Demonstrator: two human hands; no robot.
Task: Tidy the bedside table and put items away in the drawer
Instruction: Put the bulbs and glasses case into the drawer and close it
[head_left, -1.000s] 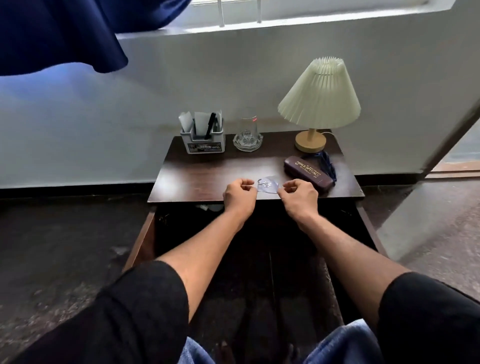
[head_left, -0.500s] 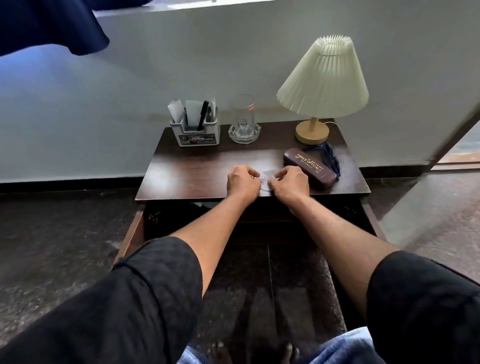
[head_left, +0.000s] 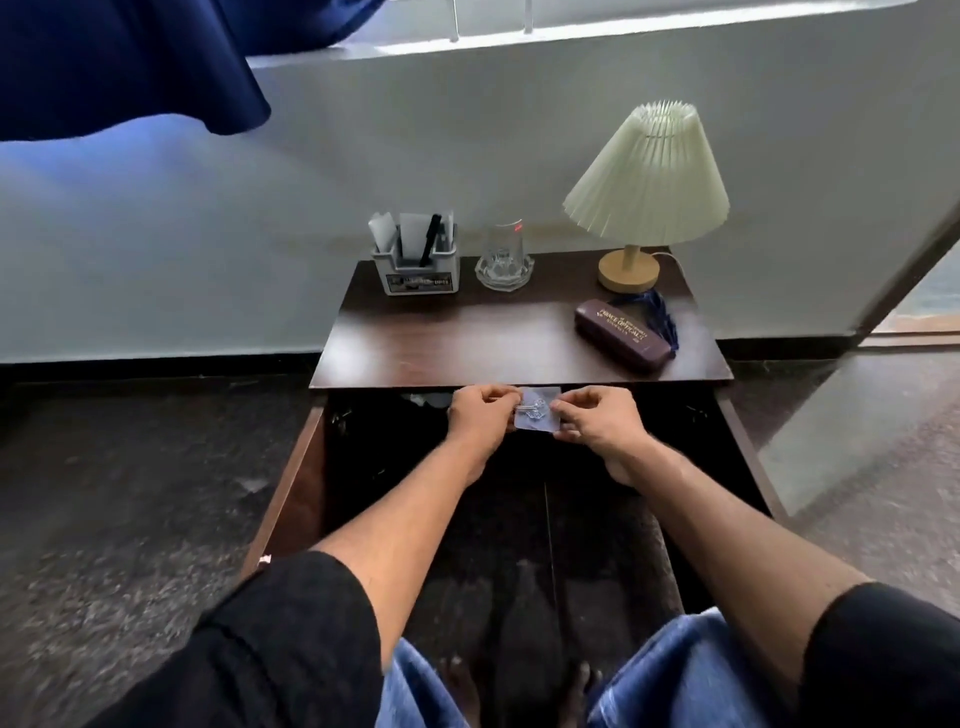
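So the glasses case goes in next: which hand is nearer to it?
Right hand, just below and left of the glasses case; the left hand is farther left.

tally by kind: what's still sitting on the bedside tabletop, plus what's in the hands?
Table lamp: 1
Glasses case: 1
Drinking glass on a glass dish: 1
White caddy with pen and papers: 1
Clear packet, held by left hand and right hand over the drawer: 1
Total: 5

The dark wooden table (head_left: 467, 343) carries a white holder (head_left: 415, 267) at far left and a glass on a clear dish (head_left: 504, 262) just right of it. A lamp (head_left: 641, 208) stands at far right; a maroon spectacle case (head_left: 621, 335) lies near it, against a blue cord (head_left: 657, 312).
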